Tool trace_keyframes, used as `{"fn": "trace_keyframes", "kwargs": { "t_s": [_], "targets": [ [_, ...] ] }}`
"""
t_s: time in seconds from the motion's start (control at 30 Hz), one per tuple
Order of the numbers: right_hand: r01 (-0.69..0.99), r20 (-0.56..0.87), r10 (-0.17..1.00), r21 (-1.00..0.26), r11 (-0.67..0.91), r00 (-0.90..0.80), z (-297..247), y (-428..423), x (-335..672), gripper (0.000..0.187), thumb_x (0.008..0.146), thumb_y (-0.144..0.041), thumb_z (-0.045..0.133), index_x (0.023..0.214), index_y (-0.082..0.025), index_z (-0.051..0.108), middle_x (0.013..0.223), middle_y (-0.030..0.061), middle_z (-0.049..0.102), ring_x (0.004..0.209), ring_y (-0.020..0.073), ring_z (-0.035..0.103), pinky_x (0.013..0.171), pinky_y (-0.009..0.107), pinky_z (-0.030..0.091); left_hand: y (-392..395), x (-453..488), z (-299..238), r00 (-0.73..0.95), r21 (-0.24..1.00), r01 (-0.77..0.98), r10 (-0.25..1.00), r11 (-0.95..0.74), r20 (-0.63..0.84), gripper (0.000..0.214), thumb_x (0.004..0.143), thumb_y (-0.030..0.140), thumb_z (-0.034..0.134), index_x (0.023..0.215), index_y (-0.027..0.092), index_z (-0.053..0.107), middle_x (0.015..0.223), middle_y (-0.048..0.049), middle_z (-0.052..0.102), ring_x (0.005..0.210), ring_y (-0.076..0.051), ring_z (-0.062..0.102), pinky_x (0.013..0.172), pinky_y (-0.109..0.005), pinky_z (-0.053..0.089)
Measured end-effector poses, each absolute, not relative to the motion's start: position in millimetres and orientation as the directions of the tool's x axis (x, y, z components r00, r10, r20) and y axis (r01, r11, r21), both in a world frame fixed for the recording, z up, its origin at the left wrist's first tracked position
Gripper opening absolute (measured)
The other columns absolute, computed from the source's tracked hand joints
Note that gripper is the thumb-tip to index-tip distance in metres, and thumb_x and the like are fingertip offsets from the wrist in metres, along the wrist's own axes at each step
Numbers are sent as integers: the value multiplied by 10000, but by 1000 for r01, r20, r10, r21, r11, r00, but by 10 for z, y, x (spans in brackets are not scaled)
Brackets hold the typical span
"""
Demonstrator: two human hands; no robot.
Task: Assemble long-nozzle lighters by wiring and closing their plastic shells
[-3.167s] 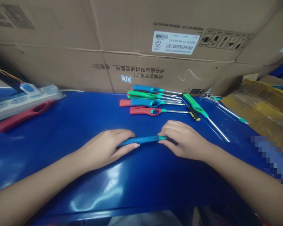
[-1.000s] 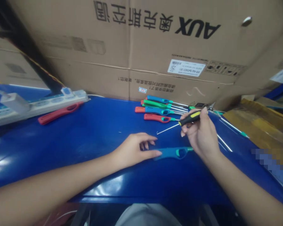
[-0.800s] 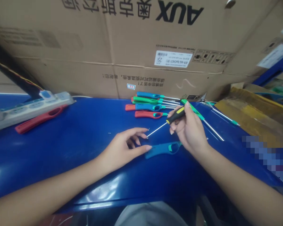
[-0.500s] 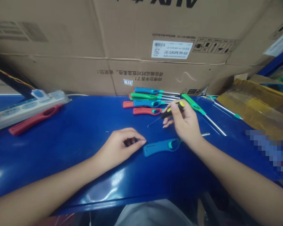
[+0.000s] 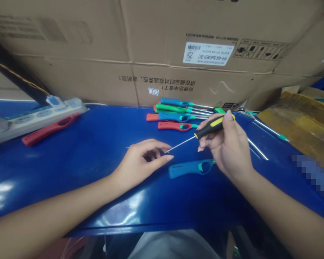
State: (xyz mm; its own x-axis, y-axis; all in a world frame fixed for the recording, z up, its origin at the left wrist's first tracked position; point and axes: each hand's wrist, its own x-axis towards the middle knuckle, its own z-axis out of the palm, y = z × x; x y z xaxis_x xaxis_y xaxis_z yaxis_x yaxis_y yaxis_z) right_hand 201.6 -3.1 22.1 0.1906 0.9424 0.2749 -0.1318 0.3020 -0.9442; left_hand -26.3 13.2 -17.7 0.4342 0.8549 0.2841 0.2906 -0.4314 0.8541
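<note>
Above the blue workbench (image 5: 70, 172), screwdriver (image 5: 212, 127) in right hand (image 5: 229, 147), tip (image 5: 166, 152) beside left hand (image 5: 143, 158)

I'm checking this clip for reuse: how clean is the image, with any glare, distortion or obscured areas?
In the head view, white glare streaks the glossy blue bench top, the wide lens bends the large cardboard carton at the edges, and a pixelated blur patch hides part of the right side.

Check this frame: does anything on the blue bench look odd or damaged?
The blue utility lighter below the right hand, which grips a screwdriver, appears to lack a metal tube, unlike the lighters in the row. The red lighter beside the power strip appears to lack one too.
</note>
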Motion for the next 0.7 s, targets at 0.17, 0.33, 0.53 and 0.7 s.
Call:
{"fn": "trace_keyframes", "kwargs": {
  "t_s": [0.17, 0.33, 0.53, 0.7],
  "targets": [
    [-141, 234, 952, -954, 264, 197, 209, -20, 2013, 500, 915, -737, 648, 894, -242, 583, 791, 9, 711, 489, 125, 604, 423, 270, 561, 92, -272, -105, 440, 827, 268, 826, -494, 352, 141, 936, 308, 772, 865, 196, 819, 873, -33, 808, 778, -161, 731, 723, -255, 559],
    [-140, 266, 949, -947, 290, 168, 205, -40, 2029, 436, 931, -677, 680, 899, -249, 600, 807, 8, 718, 497, 128, 620, 440, 280, 571, 74, -281, -101, 451, 817, 261, 813, -515, 368, 117, 936, 273, 780, 866, 196, 834, 871, -24, 819, 763, -153, 741, 709, -244, 557],
    [-75, 389, 919, -917, 393, 62, 220, -157, 2049, 291, 981, -576, 671, 976, -294, 600, 856, -10, 725, 479, 141, 650, 432, 302, 579, 36, -251, -144, 495, 829, 245, 800, -503, 339, 125, 946, 273, 774, 880, 204, 854, 872, -33, 831, 738, -160, 756, 687, -251, 582],
    [-82, 482, 864, -876, 475, -144, 280, -233, 2086, 175, 1026, -441, 651, 1020, -268, 631, 904, 1, 704, 474, 132, 665, 374, 274, 541, 15, -217, -185, 575, 818, 199, 740, -540, 349, 95, 939, 240, 775, 913, 225, 865, 869, -27, 838, 765, -168, 767, 723, -272, 601]
  ]
}}
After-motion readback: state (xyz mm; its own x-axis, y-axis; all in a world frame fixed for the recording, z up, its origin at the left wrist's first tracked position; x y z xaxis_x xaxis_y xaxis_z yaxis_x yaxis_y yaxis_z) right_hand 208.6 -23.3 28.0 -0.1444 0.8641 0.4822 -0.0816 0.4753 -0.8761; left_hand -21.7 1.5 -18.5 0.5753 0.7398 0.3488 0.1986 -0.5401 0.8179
